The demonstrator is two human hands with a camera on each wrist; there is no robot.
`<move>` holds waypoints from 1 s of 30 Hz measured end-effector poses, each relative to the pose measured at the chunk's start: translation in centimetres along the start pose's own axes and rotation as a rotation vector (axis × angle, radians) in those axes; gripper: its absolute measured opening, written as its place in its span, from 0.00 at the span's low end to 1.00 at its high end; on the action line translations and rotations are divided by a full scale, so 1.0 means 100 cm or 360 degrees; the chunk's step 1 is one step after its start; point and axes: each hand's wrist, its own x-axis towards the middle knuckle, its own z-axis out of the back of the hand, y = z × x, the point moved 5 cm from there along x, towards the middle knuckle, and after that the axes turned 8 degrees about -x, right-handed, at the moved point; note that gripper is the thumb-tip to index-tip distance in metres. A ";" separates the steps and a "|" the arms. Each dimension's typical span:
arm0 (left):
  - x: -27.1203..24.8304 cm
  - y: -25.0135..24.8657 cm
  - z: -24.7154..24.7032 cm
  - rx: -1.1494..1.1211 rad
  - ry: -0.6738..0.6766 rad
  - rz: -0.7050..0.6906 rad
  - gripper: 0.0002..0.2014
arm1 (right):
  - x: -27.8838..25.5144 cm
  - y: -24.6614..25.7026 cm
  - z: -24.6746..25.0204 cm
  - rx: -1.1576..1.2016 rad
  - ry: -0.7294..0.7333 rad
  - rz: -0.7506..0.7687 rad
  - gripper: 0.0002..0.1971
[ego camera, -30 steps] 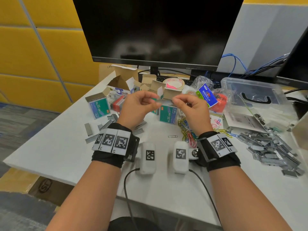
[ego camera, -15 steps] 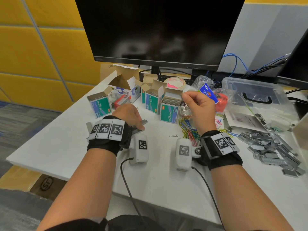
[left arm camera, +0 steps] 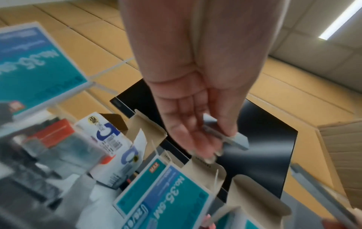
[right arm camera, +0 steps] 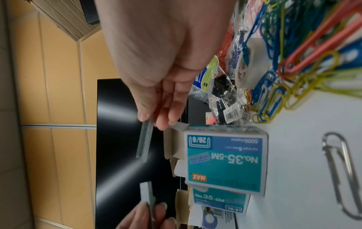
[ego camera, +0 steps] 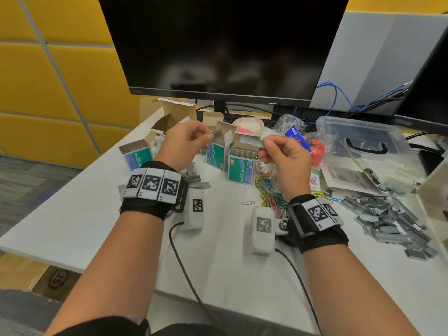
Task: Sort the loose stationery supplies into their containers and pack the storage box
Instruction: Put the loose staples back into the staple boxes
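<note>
Both hands are raised over several open teal staple boxes (ego camera: 241, 166) at the back of the white table. My left hand (ego camera: 206, 137) pinches a short grey staple strip (ego camera: 217, 134), which shows between thumb and fingers in the left wrist view (left arm camera: 235, 139). My right hand (ego camera: 265, 141) pinches another staple strip (right arm camera: 145, 141) just above the open top of the nearest teal box (right arm camera: 225, 161). The two strips are a little apart, end towards end. The clear plastic storage box (ego camera: 358, 139) stands at the back right.
A heap of loose staple strips (ego camera: 388, 214) lies at the right. Coloured paper clips (ego camera: 269, 190) and one silver clip (ego camera: 247, 202) lie under my right wrist. A tape roll (ego camera: 247, 124), a bag of binder clips (ego camera: 295, 134) and a monitor (ego camera: 218, 44) stand behind.
My left hand has come up from the loose staples on the table with a staple strip pinched in it. The right hand has stayed over the box with its strip.
</note>
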 end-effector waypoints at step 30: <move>0.003 0.011 -0.057 -0.0818 0.0099 -0.0175 0.02 | 0.001 0.002 -0.009 0.0073 0.0101 -0.0051 0.06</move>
